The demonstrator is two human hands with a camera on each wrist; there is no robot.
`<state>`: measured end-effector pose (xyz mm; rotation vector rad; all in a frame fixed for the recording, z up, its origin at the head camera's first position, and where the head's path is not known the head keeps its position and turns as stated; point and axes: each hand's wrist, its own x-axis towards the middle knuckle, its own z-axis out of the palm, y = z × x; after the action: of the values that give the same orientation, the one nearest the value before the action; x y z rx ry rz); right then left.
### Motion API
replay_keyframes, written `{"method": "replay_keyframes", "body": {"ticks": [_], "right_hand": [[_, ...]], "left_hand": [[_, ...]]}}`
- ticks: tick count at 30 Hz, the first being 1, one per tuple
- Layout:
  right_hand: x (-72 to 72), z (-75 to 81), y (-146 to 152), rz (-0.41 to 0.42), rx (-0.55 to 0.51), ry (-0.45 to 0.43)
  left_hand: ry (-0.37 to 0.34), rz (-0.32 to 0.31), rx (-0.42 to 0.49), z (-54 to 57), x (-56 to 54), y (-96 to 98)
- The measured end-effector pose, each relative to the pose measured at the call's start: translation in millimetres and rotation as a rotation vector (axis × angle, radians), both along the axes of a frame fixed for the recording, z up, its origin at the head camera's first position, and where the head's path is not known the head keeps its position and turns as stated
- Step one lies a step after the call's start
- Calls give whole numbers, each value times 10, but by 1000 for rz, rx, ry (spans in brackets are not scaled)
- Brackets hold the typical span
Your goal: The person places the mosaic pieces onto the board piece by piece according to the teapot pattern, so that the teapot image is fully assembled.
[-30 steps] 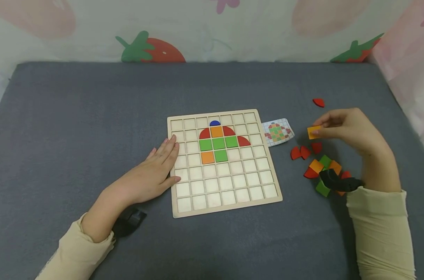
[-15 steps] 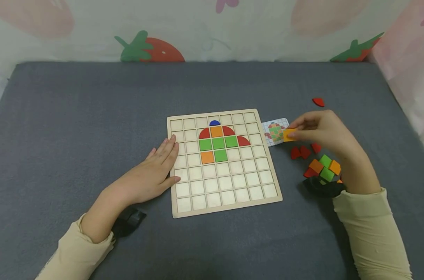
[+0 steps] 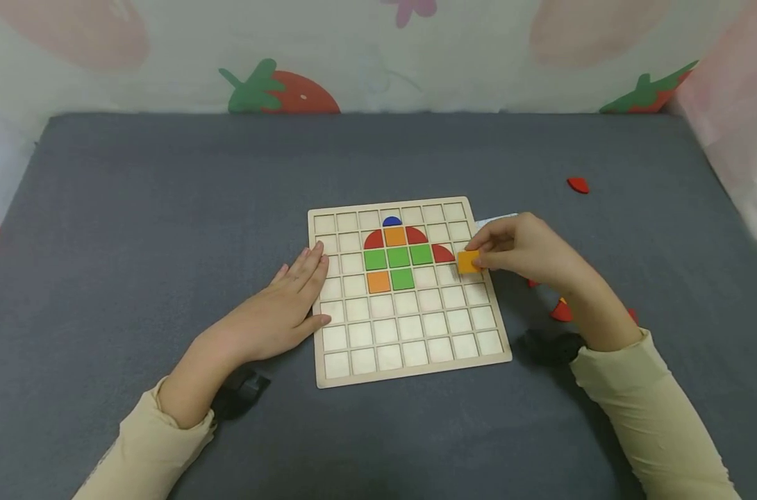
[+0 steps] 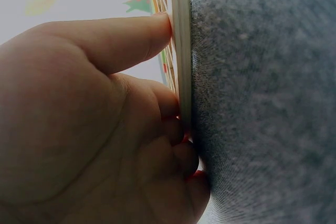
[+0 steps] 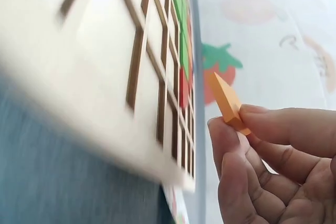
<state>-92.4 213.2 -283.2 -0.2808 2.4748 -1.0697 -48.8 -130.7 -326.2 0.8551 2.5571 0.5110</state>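
Observation:
A wooden grid board (image 3: 416, 370) lies on the grey cloth, with green, orange, red and blue tiles set in its upper cells. My left hand (image 3: 272, 309) lies along the board's left edge, fingers straight, thumb and fingertips on the rim; the left wrist view shows the thumb (image 4: 142, 38) against that edge. Between thumb and fingertips my right hand (image 3: 528, 250) pinches an orange square tile (image 3: 468, 262). The tile overlaps the board's right side in the head view. In the right wrist view the tile (image 5: 228, 102) is tilted, held by one end.
A picture card (image 3: 494, 220) sticks out from under the board's right edge, mostly hidden by the right hand. Loose red pieces (image 3: 562, 311) lie beneath the right forearm, which covers others. One red quarter piece (image 3: 578, 185) lies farther back. A strawberry-printed curtain (image 3: 447, 62) stands behind.
My right hand has carried the orange tile leftward from beside the loose pieces, past the card, to over the board's right side. The left hand stays at the board's edge.

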Motion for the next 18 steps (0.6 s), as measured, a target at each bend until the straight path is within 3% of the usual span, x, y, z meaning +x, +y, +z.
{"method": "replay_keyframes", "body": {"ticks": [7, 18], "right_hand": [[-52, -72, -251, 110, -33, 29], [-104, -180, -428, 129, -26, 57]], "left_hand": [[-2, 7, 0, 0, -2, 3], [-5, 9, -7, 18, -11, 1]]}}
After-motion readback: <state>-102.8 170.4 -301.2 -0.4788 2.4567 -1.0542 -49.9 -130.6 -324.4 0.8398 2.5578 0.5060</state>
